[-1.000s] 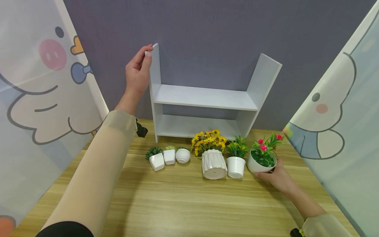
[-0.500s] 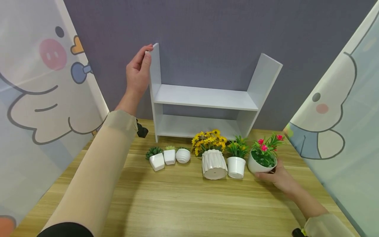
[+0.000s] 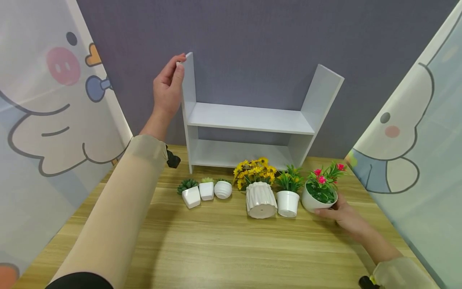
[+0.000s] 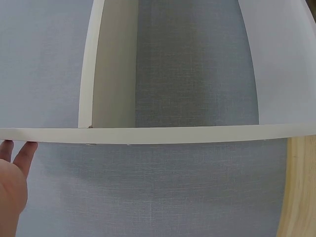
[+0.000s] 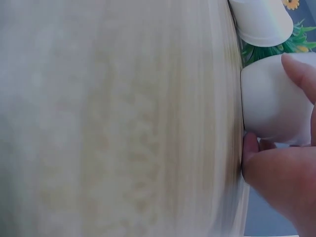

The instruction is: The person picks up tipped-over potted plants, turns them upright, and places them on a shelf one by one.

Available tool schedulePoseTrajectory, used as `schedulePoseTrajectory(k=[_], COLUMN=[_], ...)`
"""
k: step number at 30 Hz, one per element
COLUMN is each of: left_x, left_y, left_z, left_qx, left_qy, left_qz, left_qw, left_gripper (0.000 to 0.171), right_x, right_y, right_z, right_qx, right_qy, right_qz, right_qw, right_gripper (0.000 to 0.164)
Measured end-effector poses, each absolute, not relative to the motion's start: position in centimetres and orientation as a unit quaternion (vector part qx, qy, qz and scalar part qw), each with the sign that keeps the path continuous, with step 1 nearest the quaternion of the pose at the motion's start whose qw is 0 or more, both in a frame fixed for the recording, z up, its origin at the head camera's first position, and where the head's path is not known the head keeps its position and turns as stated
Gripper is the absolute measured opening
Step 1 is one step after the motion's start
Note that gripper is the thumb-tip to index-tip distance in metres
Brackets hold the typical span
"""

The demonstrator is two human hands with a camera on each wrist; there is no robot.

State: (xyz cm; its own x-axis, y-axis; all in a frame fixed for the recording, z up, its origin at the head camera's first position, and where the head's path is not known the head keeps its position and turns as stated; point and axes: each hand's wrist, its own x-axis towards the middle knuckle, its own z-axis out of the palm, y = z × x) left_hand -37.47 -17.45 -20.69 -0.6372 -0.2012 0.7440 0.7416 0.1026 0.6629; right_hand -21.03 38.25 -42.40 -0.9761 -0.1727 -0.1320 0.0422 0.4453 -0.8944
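A plain dark-grey wall [image 3: 252, 36] fills the top of the frame, and a pale yellow-brown wood-grain table [image 3: 231, 249] the bottom. In the centre stands a white two-level board shelf [image 3: 249, 117] with tall side panels.

The left hand [image 3: 168, 86], upper left of centre, pinches the top of the shelf's left panel between thumb and fingers. At lower right, the right hand [image 3: 343, 218] curls round a round white pot of green leaves and pink-red flowers [image 3: 311, 202], thumb on its near side.

Left of that pot, right of centre, a ribbed cream pot of yellow flowers [image 3: 260, 198] shows its base; between the two sits a smooth white pot of yellow-green leaves [image 3: 287, 200].

Smallest, left of centre, come a square white pot with a dark-green succulent [image 3: 191, 196], a square white pot with a pale-green plant [image 3: 207, 191] and a banded round white pot [image 3: 223, 190].
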Motion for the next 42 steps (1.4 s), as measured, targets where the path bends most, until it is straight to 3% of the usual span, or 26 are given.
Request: schedulePoseTrajectory(k=[15,26,31,38,42], left_x=[-36.2,-37.8,-37.8,-37.6,-37.6], left_y=[-16.6,-17.0,-16.9,-16.7,-16.6], left_z=[-20.2,-20.6,-20.7,-20.5,-20.5], left_qx=[-0.212,-0.213,-0.218,-0.220,-0.223], left_qy=[-0.632,-0.628,-0.631,-0.633,-0.631], left_qz=[-0.646,-0.652,-0.648,-0.647,-0.648], left_qw=[0.373,0.368,0.366,0.364,0.364], left_gripper=[0.035,0.035,0.035,0.035,0.035], right_x=[-21.6,-21.2,-20.9,-20.3,-20.2], right_y=[38.8,38.9,38.8,37.9,37.2], right_z=[-42.8,-42.5,-42.3,-40.9,-39.8], right_qx=[-0.048,-0.011,-0.018,-0.032,-0.070], right_qy=[0.825,0.840,0.842,0.838,0.807], right_qz=[-0.552,-0.531,-0.533,-0.542,-0.585], right_qw=[0.112,0.110,0.083,0.061,0.030], right_gripper=[0.095,0.098,0.086,0.090,0.073])
